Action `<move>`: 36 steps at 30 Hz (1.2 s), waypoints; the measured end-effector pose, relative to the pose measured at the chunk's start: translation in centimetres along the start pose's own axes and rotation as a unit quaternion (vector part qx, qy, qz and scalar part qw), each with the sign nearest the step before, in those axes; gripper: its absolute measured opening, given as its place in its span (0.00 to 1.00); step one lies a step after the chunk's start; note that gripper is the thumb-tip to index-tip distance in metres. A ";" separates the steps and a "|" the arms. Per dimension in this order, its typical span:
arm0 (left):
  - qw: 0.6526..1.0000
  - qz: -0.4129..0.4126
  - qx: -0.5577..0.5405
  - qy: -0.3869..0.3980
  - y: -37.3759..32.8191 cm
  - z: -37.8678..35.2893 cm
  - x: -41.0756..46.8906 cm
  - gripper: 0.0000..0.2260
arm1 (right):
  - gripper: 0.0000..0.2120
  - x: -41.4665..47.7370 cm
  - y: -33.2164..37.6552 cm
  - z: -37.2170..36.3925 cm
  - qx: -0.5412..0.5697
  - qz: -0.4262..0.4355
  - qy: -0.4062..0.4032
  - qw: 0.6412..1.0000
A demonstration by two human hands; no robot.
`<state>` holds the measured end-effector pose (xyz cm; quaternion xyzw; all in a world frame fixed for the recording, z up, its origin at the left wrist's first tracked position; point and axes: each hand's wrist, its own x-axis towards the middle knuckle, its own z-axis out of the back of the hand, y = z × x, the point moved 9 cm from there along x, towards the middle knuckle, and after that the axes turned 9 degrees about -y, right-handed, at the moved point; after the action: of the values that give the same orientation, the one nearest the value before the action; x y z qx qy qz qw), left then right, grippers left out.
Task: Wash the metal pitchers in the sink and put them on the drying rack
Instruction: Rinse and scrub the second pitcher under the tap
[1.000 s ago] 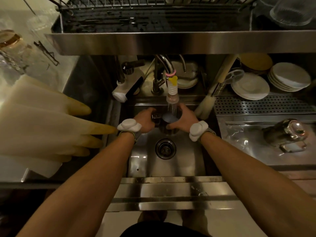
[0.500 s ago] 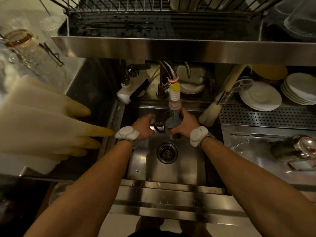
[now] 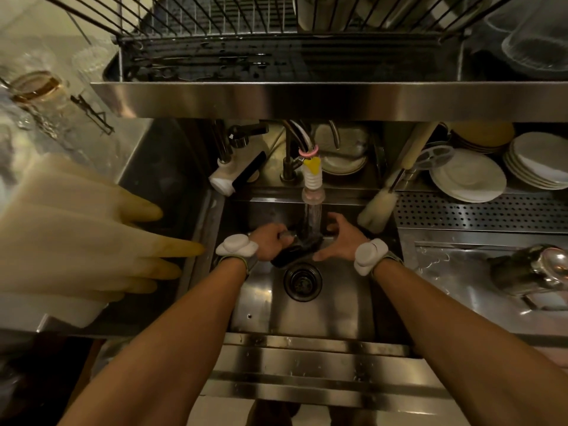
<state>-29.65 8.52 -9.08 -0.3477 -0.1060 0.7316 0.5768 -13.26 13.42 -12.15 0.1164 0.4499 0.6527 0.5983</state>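
Observation:
A small dark metal pitcher (image 3: 296, 249) lies tipped on its side under the running tap (image 3: 312, 179) in the steel sink (image 3: 307, 315). My left hand (image 3: 270, 242) grips its handle end. My right hand (image 3: 339, 236) hovers just right of the pitcher, fingers spread and off it. Water falls onto the pitcher's side. A second metal pitcher (image 3: 528, 273) lies on its side on the wet counter at the right. The wire drying rack (image 3: 276, 35) sits on the shelf above the sink.
Pale rubber gloves (image 3: 76, 241) hang at the left. Stacked white plates (image 3: 470, 176) stand behind a perforated drain board at the right. A bottle brush (image 3: 379, 207) leans at the sink's back right corner. The drain (image 3: 302, 281) is below my hands.
The pitcher has gone from upright under the stream to tipped on its side. My right hand has come off it and spread its fingers. My view has tilted upward, showing more of the rack.

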 end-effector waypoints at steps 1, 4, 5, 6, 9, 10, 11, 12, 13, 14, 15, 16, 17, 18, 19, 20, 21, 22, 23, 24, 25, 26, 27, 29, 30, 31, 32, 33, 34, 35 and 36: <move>1.000 0.004 0.012 -0.005 0.3 0.1 0.0 0.10 | 0.55 0.0 -0.4 0.0 -0.016 -0.005 0.003 1.000; 0.998 0.008 0.054 -0.021 0.7 1.2 0.1 0.08 | 0.49 0.0 -1.0 0.2 -0.033 -0.011 -0.001 0.999; 0.998 0.005 0.066 -0.023 0.5 1.4 0.1 0.08 | 0.48 0.0 -1.1 0.2 -0.033 -0.011 -0.002 0.999; 0.997 0.001 0.073 -0.025 0.3 1.6 0.1 0.08 | 0.46 0.0 -1.2 0.2 -0.031 -0.010 -0.002 0.999; 0.994 -0.016 0.106 -0.034 -0.8 1.8 0.0 0.10 | 0.43 -0.1 -1.3 0.3 -0.022 -0.008 -0.003 1.000; 0.991 -0.018 0.125 -0.040 -1.1 1.9 0.0 0.12 | 0.42 -0.1 -1.3 0.5 -0.021 -0.006 -0.005 1.000; 0.988 -0.019 0.148 -0.047 -1.2 2.1 0.1 0.14 | 0.41 -0.1 -1.2 0.6 -0.022 -0.002 -0.007 1.000; 0.983 -0.021 0.175 -0.052 -1.6 2.3 0.2 0.16 | 0.40 -0.2 -1.2 0.8 -0.021 0.002 -0.010 1.000; 0.978 -0.025 0.200 -0.056 -2.0 2.3 0.2 0.17 | 0.39 -0.2 -1.2 1.0 -0.021 0.006 -0.012 1.000; 0.974 -0.030 0.219 -0.058 -2.4 2.3 0.2 0.17 | 0.38 -0.3 -1.4 1.3 -0.019 0.007 -0.012 1.000; 0.970 -0.035 0.233 -0.059 -2.9 2.3 0.2 0.17 | 0.37 -0.4 -1.5 1.5 -0.016 0.007 -0.013 1.000; 0.967 -0.037 0.244 -0.060 -3.3 2.3 0.2 0.16 | 0.37 -0.5 -1.6 1.7 -0.013 0.006 -0.013 1.000; 0.965 -0.038 0.253 -0.061 -3.6 2.3 0.2 0.16 | 0.36 -0.6 -1.6 1.9 -0.010 0.005 -0.015 1.000; 0.963 -0.037 0.260 -0.063 -3.9 2.3 0.2 0.16 | 0.36 -0.7 -1.7 2.1 -0.006 0.004 -0.015 1.000; 0.962 -0.035 0.264 -0.065 -3.9 2.4 0.3 0.16 | 0.36 -0.8 -1.7 2.0 -0.008 0.004 -0.013 1.000; 0.960 -0.034 0.268 -0.067 -4.1 2.4 0.3 0.15 | 0.35 -0.9 -1.7 2.1 -0.010 0.004 -0.012 1.000; 0.959 -0.034 0.271 -0.069 -4.2 2.4 0.3 0.15 | 0.35 -1.0 -1.8 2.2 -0.014 0.006 -0.011 1.000; 0.959 -0.034 0.274 -0.071 -4.3 2.4 0.3 0.15 | 0.34 -1.0 -1.8 2.3 -0.014 0.007 -0.012 1.000; 0.958 -0.035 0.276 -0.072 -4.5 2.5 0.3 0.15 | 0.34 -1.0 -1.9 2.4 -0.011 0.006 -0.015 1.000; 0.957 -0.036 0.279 -0.075 -4.5 2.5 0.3 0.16 | 0.34 -0.9 -2.0 2.5 -0.009 0.005 -0.017 1.000; 0.956 -0.037 0.282 -0.079 -4.7 2.5 0.3 0.16 | 0.34 -0.9 -2.0 2.6 -0.008 0.004 -0.017 1.000; 0.954 -0.039 0.285 -0.085 -4.8 2.6 0.3 0.16 | 0.34 -0.8 -2.0 2.7 -0.009 0.004 -0.015 1.000; 0.952 -0.041 0.289 -0.091 -5.1 2.7 0.3 0.16 | 0.34 -0.7 -2.0 2.8 -0.011 0.005 -0.013 1.000; 0.949 -0.046 0.296 -0.100 -5.4 2.7 0.3 0.16 | 0.34 -0.5 -2.0 2.8 -0.017 0.010 -0.010 1.000; 0.948 -0.048 0.297 -0.102 -5.4 2.7 0.2 0.16 | 0.34 -0.4 -1.9 2.9 -0.020 0.013 -0.011 1.000; 0.948 -0.051 0.296 -0.103 -5.5 2.7 0.2 0.15 | 0.34 -0.3 -1.9 3.0 -0.024 0.016 -0.011 1.000; 0.948 -0.053 0.296 -0.104 -5.5 2.8 0.2 0.14 | 0.34 -0.2 -1.8 3.0 -0.028 0.017 -0.010 0.999; 0.947 -0.055 0.298 -0.106 -5.5 2.8 0.1 0.13 | 0.34 -0.2 -1.8 2.9 -0.032 0.017 -0.007 0.999; 0.946 -0.056 0.301 -0.107 -5.5 2.9 0.1 0.13 | 0.34 -0.1 -1.9 2.8 -0.034 0.017 -0.004 0.999; 0.944 -0.058 0.307 -0.107 -5.6 2.9 0.1 0.13 | 0.35 -0.1 -1.9 2.7 -0.036 0.017 -0.002 0.999; 0.942 -0.059 0.314 -0.107 -5.6 3.0 0.1 0.13 | 0.34 -0.1 -1.9 2.7 -0.036 0.018 -0.002 0.999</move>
<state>-27.21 11.08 -3.82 -0.0619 0.0481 0.7254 0.6838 -10.12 14.33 -11.98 0.1035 0.4228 0.6788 0.5914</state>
